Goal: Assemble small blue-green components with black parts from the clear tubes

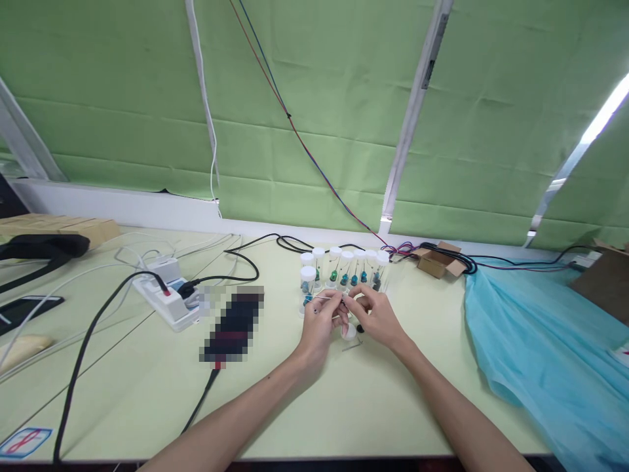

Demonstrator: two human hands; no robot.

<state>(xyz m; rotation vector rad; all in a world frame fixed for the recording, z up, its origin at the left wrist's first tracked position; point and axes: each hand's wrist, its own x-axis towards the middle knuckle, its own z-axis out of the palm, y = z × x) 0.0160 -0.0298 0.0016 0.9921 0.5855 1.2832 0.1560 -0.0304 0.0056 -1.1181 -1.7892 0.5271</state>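
Seemingly for steadiness, the left hand (318, 324) pinches a thin rod (322, 297); the right hand (377, 320) bends its fingers close beside, their hold unclear; capped vials (346, 257) stand within reach.

The jars (346, 266) look clear and smooth, plastic or glass, hard to tell. Their lids (335, 251) look like smooth plastic. The table (354, 406) is smooth and dull. The sheet (535, 334) looks like thin, crinkly plastic. The box (430, 267) is matt cardboard. The blinds (344, 85) look like matt cloth.
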